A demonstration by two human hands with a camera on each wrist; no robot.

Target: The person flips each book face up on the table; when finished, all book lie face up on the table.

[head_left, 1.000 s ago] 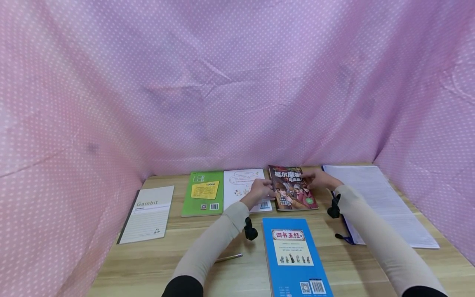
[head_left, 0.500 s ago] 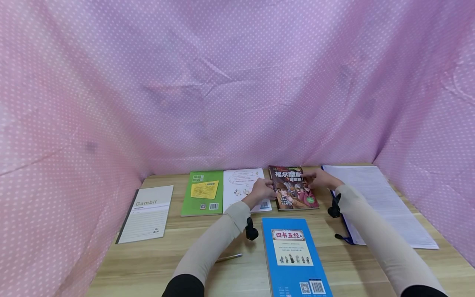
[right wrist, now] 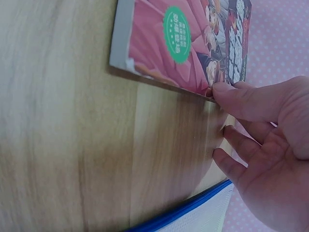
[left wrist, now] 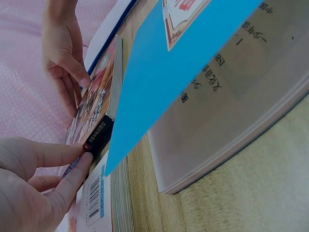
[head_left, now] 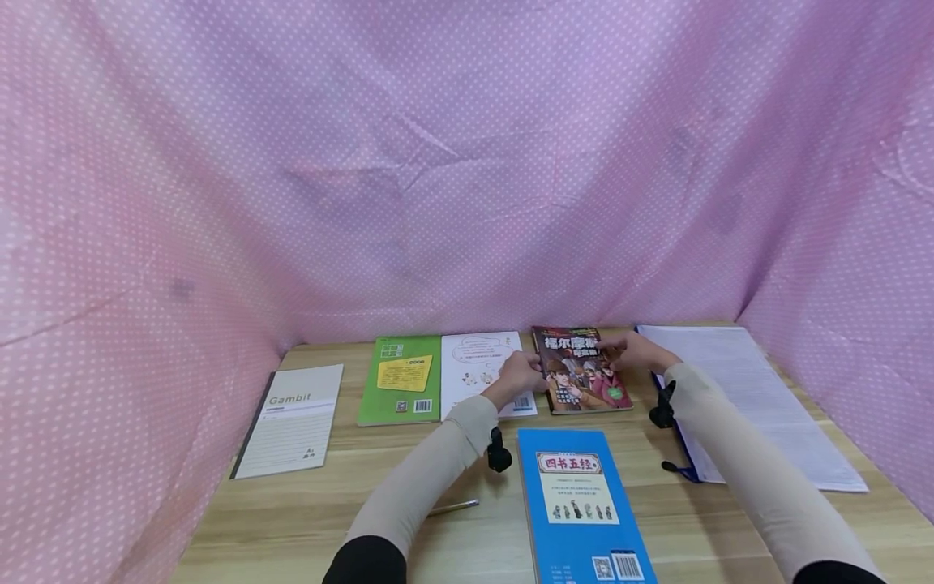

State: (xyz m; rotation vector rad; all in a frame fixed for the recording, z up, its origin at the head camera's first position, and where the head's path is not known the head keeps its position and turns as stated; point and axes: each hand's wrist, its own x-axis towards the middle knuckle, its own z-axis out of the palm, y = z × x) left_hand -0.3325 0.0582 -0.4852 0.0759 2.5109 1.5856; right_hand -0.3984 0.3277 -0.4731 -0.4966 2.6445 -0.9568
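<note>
A dark red illustrated paperback book (head_left: pixel 576 377) lies flat at the back of the table, between both hands. My left hand (head_left: pixel 520 375) is at its left edge; in the left wrist view the fingertips (left wrist: pixel 86 155) touch the dark spine (left wrist: pixel 100 133). On the opposite side my right hand (head_left: pixel 636 354) has its thumb (right wrist: pixel 226 94) against the book's right edge, the other fingers loosely spread by the tabletop. Just left of the paperback, partly under my left hand, is a white-and-green book (head_left: pixel 467 357) lying face down or opened flat.
A blue book (head_left: pixel 576 478) lies in front, its cover lifted in the left wrist view. A pencil-like stick (head_left: pixel 456 508) is left of it. A Gambit notebook (head_left: pixel 295 418) lies far left, a blue-edged zip folder (head_left: pixel 759 405) right. Pink dotted cloth (head_left: pixel 438 203) hangs behind.
The paperback and both hands have shifted very slightly to the right. The hands keep the same contact at its two edges, and the other things stay put.
</note>
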